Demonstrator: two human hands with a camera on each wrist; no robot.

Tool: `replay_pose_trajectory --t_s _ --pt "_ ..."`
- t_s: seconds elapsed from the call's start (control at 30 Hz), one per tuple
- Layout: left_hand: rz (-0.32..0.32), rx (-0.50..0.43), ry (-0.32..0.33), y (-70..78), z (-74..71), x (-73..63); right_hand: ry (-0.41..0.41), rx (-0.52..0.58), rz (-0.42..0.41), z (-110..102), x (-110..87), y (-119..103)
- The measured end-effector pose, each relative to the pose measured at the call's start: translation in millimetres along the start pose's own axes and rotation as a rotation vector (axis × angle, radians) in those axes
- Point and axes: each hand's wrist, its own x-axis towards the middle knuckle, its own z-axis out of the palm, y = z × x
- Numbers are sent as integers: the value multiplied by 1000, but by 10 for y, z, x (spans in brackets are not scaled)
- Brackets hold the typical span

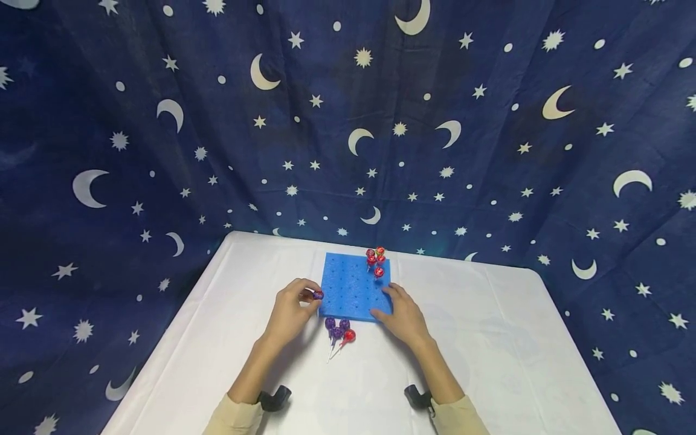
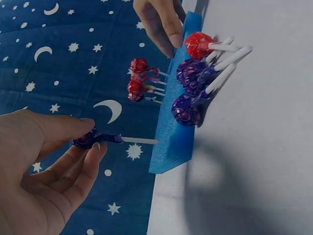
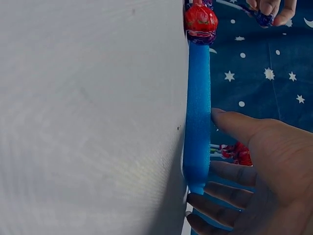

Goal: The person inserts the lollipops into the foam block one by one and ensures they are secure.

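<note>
The left grip (image 2: 32, 200) pinches a purple-wrapped lollipop (image 2: 113, 139).

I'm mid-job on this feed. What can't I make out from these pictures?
Held purple lollipop, left wrist view: head partly covered by the left hand.
Its stick tip, same view: overlaps the blue block's outline; contact unclear.
Block surface behind the standing red lollipops, head view: blocked by their heads.
Loose lollipops, right wrist view: cut off by the top edge.
Right hand, same view: cut off by the right edge.

Dark blue star-and-moon curtain (image 1: 337, 124) behind and on both sides of a white table (image 1: 489, 338)
</note>
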Motion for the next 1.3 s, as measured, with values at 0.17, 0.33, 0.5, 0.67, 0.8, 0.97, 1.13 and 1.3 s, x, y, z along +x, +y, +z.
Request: replay_pose_trajectory --t_s 0.17,0.33,0.5,0.67,0.8,0.97,1.13,1.3 --pt "-4 23 21 11 -15 69 7 -9 -13 7 -1 17" --pt "2 33 34 14 -13 161 11 -15 -16 1 7 26" --pt "-5 37 61 4 -7 234 7 -8 -10 -3 4 16" --pt "-12 28 68 -24 14 293 2 -12 0 -2 2 13" --pt "-5 14 71 -55 46 362 5 -14 3 -3 5 14" --pt "0 4 77 -83 98 445 8 -11 3 -12 5 18" --pt "-8 -8 69 -96 133 489 0 -13 6 -11 13 25" --pt "-8 -5 58 -114 169 536 1 -12 8 -2 12 31"
